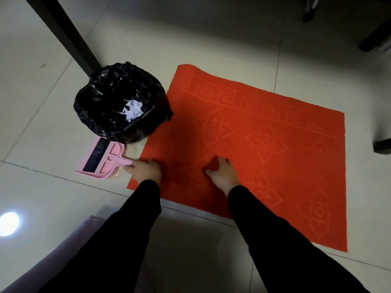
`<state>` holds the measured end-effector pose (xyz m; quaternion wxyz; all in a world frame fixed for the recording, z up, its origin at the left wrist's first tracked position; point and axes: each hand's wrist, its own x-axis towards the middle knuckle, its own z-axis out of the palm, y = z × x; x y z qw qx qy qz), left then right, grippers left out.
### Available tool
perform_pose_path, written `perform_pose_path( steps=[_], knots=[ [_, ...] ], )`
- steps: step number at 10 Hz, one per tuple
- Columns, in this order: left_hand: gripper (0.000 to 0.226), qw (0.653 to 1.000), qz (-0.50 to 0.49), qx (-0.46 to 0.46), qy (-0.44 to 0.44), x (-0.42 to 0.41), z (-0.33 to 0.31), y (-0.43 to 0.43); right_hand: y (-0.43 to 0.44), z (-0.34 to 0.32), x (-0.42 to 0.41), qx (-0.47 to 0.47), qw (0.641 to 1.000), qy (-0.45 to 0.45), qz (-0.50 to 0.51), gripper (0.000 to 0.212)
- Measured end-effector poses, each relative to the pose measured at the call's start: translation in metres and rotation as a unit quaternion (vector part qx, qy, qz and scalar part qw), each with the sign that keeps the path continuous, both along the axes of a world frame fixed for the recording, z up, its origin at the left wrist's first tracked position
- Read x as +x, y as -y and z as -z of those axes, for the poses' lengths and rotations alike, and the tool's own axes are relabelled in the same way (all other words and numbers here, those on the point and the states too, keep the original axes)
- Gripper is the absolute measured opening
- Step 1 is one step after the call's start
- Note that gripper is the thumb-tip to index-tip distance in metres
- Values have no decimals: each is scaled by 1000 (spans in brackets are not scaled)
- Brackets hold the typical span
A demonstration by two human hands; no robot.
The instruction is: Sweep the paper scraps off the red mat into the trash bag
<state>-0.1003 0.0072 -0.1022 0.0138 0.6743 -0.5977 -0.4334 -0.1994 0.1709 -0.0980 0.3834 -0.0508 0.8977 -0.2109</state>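
Note:
A red mat with an embossed pattern lies flat on the tiled floor; I see no scraps on it. At its left corner stands a bin lined with a black trash bag, and white paper scraps lie inside. A pink dustpan with a black-bristled brush lies on the floor below the bin. My left hand is at the dustpan's handle, fingers on its end. My right hand rests over the mat with fingers loosely curled, holding nothing.
A black table leg slants down behind the bin. Dark chair feet sit at the right edge and top right. A purplish fabric edge shows at the bottom left. Pale tiles surround the mat.

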Motion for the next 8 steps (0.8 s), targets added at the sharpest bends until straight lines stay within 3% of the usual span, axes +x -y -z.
perform_pose_path(
  steps=[2,4,8],
  knots=[
    [59,999,-17,-25,34,-7,-8,-10,-9,-1,-1,2,1000,3,6,73],
    [69,995,31,-94,9,-28,-22,-34,-19,-9,-9,-9,1000,2,20,72],
    [54,974,173,-127,-65,-78,-75,-74,-62,-50,-28,0,998,-27,49,72]
  ],
)
